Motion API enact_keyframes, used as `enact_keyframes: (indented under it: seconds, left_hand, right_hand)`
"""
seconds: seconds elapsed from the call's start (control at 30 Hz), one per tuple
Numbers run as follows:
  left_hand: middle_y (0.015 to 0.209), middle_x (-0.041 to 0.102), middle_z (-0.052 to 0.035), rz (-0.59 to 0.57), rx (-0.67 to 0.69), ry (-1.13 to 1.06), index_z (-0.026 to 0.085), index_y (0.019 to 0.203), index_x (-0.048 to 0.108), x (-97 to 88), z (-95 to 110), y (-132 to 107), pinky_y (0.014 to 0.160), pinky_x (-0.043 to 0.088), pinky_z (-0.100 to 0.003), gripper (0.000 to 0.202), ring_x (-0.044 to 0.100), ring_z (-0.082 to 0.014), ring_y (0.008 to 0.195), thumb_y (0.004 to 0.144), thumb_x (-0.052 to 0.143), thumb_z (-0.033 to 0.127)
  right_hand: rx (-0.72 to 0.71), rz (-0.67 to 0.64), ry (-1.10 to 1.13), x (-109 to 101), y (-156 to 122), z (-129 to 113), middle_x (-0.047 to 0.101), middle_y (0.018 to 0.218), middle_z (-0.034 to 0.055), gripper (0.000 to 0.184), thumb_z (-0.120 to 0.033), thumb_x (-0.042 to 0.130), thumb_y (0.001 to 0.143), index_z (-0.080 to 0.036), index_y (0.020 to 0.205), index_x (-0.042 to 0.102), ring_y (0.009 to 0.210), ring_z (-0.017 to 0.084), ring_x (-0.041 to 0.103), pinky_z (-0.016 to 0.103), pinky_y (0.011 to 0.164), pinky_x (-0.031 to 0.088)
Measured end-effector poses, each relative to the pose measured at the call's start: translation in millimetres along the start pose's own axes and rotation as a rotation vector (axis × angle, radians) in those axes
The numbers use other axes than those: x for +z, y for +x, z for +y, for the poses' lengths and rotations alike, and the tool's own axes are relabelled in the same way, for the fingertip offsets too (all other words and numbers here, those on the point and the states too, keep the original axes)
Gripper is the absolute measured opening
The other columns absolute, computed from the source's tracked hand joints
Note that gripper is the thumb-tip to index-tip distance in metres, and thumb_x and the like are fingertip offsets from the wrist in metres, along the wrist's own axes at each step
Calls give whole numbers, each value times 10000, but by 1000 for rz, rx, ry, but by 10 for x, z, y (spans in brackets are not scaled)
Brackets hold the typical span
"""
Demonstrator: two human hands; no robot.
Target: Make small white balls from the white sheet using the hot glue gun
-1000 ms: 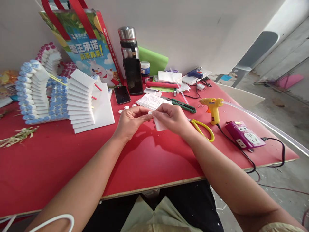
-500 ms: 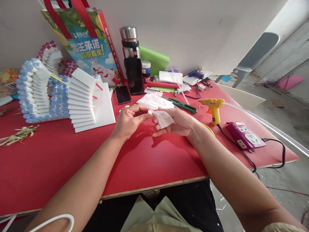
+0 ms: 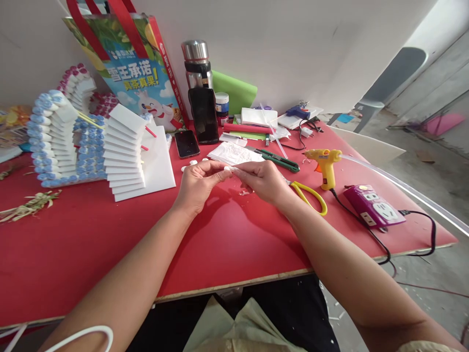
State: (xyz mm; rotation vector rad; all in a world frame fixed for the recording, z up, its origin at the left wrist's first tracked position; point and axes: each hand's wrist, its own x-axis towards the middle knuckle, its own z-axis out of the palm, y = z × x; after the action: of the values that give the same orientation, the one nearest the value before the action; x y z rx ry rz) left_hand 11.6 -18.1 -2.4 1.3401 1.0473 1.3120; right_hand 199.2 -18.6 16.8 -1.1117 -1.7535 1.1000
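Observation:
My left hand (image 3: 194, 187) and my right hand (image 3: 264, 182) meet over the red table (image 3: 220, 249), fingertips almost touching. Both pinch a small white roll of thin tissue-like sheet (image 3: 228, 168); most of it is hidden by the fingers. A few small white rolls (image 3: 193, 162) lie just behind my left hand. Beyond my fingers rests a crinkled white stack of thin sheets (image 3: 234, 153). Close to my right hand are a green utility knife (image 3: 281, 161) and scissors with yellow handles (image 3: 324, 204), partly covered by my wrist.
At right stand a yellow glue gun (image 3: 326, 168) and a purple power strip (image 3: 373, 208) with cords. Stepped white foam pieces (image 3: 124, 166) and a blue-and-white rolled structure (image 3: 42, 142) fill the left. Behind are phones (image 3: 186, 144), a steel flask (image 3: 195, 51) and a printed bag (image 3: 135, 63).
My right hand has turned over from palm up to a pinch beside the left. The loose sheet that hung over its fingers no longer shows. The scissors' yellow handles have come into view.

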Motion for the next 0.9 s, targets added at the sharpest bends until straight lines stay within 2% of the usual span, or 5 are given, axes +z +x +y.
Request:
enact_keyframes:
  seconds: [0.1, 0.33, 0.63, 0.8, 0.9]
  left_hand:
    - [858, 760, -57, 46, -14, -18, 178, 868, 808, 46, -32, -2, 829, 551, -317, 286, 675, -183, 822, 701, 888, 395]
    - [836, 764, -50, 122, 6, -14, 187, 813, 799, 82, -41, -18, 823, 565, -340, 331, 684, -195, 813, 600, 944, 394]
    - [783, 745, -38, 6, 26, 53, 196, 744, 780, -29, -15, -9, 760, 557, -318, 283, 681, -192, 788, 593, 954, 361]
    - [832, 769, -43, -82, -18, 80, 218, 931, 829, -79, 2, 2, 785, 569, -330, 346, 691, -199, 810, 640, 930, 374]
    - [874, 794, -68, -91, -8, 119, 210, 936, 841, -85, 1, 1, 837, 575, -360, 335, 712, -240, 878, 675, 906, 409]
  right_hand:
    - [-161, 155, -306, 51, -37, -15, 648, 616, 19, 273, -338, 603, 957, -164, 880, 798, 601, 138, 571, 261, 604, 402]
    - [-360, 194, -399, 83, -57, 29, 729, 716, 41, 233, -242, 571, 951, -176, 861, 776, 670, 162, 648, 267, 664, 433]
    - [-386, 41, -322, 4, -68, 23, 759, 799, 53, 230, -279, 572, 982, -177, 927, 771, 708, 165, 683, 268, 693, 472]
    - [-371, 23, -309, 3, -65, 31, 738, 736, 36, 237, -289, 577, 986, -173, 905, 768, 658, 150, 661, 263, 668, 465]
    - [-353, 34, -300, 24, -64, 37, 728, 699, 27, 243, -284, 578, 988, -165, 874, 756, 631, 142, 654, 258, 661, 465]
